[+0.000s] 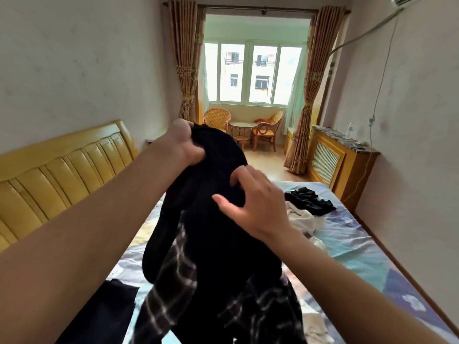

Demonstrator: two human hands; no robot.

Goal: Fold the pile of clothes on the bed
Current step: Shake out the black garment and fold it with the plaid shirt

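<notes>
Left hand (185, 142) gripping top of black garment (213, 219) held above bed (367, 247), right hand (250, 202) pinching its upper fold, plaid lining showing below

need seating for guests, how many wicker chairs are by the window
2. One wicker chair stands left of the small round table, the other wicker chair right of it. The raised black garment may hide more.
</notes>
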